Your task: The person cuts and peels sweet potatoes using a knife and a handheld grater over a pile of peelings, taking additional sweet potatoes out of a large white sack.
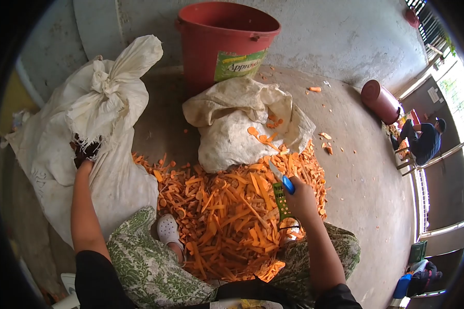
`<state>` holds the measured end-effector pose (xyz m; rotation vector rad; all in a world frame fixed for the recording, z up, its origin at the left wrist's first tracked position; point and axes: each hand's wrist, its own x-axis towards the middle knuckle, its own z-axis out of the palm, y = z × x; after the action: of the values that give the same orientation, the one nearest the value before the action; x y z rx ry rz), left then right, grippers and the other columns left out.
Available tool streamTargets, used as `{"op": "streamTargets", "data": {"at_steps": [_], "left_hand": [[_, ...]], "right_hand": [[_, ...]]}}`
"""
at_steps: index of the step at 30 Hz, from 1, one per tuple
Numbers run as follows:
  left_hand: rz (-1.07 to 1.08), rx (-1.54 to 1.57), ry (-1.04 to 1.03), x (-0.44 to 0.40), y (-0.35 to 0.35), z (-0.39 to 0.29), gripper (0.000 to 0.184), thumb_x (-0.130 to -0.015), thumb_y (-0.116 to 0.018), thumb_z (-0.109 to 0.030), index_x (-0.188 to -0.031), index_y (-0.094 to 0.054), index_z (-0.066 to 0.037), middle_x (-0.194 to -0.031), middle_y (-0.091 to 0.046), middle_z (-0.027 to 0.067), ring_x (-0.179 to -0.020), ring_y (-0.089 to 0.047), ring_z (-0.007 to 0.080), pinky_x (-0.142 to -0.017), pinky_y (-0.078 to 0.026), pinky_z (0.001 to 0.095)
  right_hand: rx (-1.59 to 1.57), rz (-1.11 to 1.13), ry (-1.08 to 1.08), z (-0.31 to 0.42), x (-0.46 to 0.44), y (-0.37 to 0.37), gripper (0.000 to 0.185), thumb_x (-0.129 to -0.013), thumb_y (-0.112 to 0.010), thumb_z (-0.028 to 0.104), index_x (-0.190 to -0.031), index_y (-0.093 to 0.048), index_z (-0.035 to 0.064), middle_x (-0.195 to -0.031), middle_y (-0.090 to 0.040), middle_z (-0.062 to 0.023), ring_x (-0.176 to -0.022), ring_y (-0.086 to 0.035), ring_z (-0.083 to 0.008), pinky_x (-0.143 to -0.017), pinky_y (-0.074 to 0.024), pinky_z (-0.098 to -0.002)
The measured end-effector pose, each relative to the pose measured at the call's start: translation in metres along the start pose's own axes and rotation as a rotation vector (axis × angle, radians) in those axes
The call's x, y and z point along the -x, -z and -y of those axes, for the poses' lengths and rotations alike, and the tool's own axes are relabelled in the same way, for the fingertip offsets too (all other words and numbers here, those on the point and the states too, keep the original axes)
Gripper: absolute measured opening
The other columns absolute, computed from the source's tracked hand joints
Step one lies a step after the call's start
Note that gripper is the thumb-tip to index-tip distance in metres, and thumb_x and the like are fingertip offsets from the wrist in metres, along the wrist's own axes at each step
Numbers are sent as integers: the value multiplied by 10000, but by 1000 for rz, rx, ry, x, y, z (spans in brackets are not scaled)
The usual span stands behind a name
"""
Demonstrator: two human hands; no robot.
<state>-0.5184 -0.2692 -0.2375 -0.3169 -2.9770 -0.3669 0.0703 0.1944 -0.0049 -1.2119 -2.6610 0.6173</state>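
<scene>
At the left, my left hand (pixel 85 164) reaches into a torn opening in a tied white woven sack (pixel 51 149); its fingers are hidden among dark contents I cannot make out. My right hand (pixel 301 200) is closed around the blue handle of a knife (pixel 275 170), its blade pointing up and left. Against that same hand lies a green flat strip (pixel 282 202) with small yellowish marks; I cannot tell whether it is held too. Beneath the knife spreads a large heap of orange peeled strips and round slices (pixel 227 216), seemingly carrot, between my legs.
A second white sack (pixel 227 139) lies slumped at the heap's far edge, with slices on it. Behind it stands a red bucket (pixel 201 56). Orange scraps dot the concrete floor. Rightward are a toppled dark red barrel (pixel 379 100) and a seated person (pixel 427 143); another person (pixel 427 275) is lower right.
</scene>
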Motion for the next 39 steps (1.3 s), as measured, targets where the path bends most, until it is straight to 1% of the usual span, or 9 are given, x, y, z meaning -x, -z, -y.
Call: {"op": "streamTargets", "data": {"at_steps": [2,3,6,10,18,21,22,27,39], "left_hand": [[-492,-113,-234,-5,-29,31,480,-852,-434,-349,-1172,-489,4,-1113,-547,229,-1055,-513,335,-885,-373,385],[260,368,215,-3,12,30,543,-855,-438,-443,-1194,-481,-20,-1151,-544,164,-1030,-518,296,-878,-372,378],[0,1463,461,51,118,-68,523,-853,-450,-462,-1161,-491,-41,-1108,-555,97,-988,-525,227,-850,-389,361],[11,1950,266,115,217,-150,459,-856,-491,-401,-1098,-480,-10,-947,-573,99,-897,-560,217,-782,-455,330],[431,1496,-474,302,352,-336,599,-797,-506,-548,-1037,-471,0,-848,-555,106,-775,-570,208,-735,-456,319],[1349,1869,122,338,304,-377,567,-851,-381,-564,-1011,-499,-33,-837,-580,95,-666,-598,236,-580,-530,399],[1403,1735,279,356,294,-393,578,-852,-361,-578,-996,-503,-37,-822,-581,89,-667,-597,233,-586,-529,403],[1570,1730,577,417,236,-443,466,-894,-349,-473,-1087,-467,-66,-952,-558,117,-772,-590,250,-671,-514,428],[1551,1835,704,437,217,-462,419,-934,-250,-387,-1108,-473,-77,-990,-568,89,-874,-576,215,-728,-498,395]], "right_hand": [[-6,-9,5,0,3,3,139,-745,-598,139,-797,-533,28,-600,-542,-193,-597,-550,-372,-544,-419,-444],[-24,-13,-1,1,4,6,136,-746,-595,137,-795,-533,27,-604,-543,-194,-602,-552,-372,-547,-420,-443],[-59,-62,18,-5,9,9,131,-749,-591,132,-785,-530,22,-608,-542,-195,-603,-553,-367,-546,-419,-434],[-177,-34,-28,3,17,23,134,-755,-586,132,-776,-528,13,-602,-537,-192,-591,-549,-357,-537,-409,-414],[-625,-120,27,14,32,44,298,-845,-550,263,-717,-484,2,-528,-406,-35,-502,-373,-107,-474,-321,-299],[-970,-121,-55,15,37,40,263,-851,-555,265,-727,-493,42,-568,-421,18,-519,-374,-72,-472,-314,-252],[-1153,-133,-84,19,40,40,246,-856,-552,262,-736,-500,54,-580,-437,24,-514,-384,-68,-463,-319,-243],[-1420,-52,-393,52,62,42,268,-874,-519,246,-674,-468,74,-554,-415,37,-461,-381,-73,-426,-336,-242],[-1121,-278,-190,42,67,10,291,-887,-485,219,-678,-451,18,-557,-421,-6,-507,-358,-94,-483,-336,-278]]}}
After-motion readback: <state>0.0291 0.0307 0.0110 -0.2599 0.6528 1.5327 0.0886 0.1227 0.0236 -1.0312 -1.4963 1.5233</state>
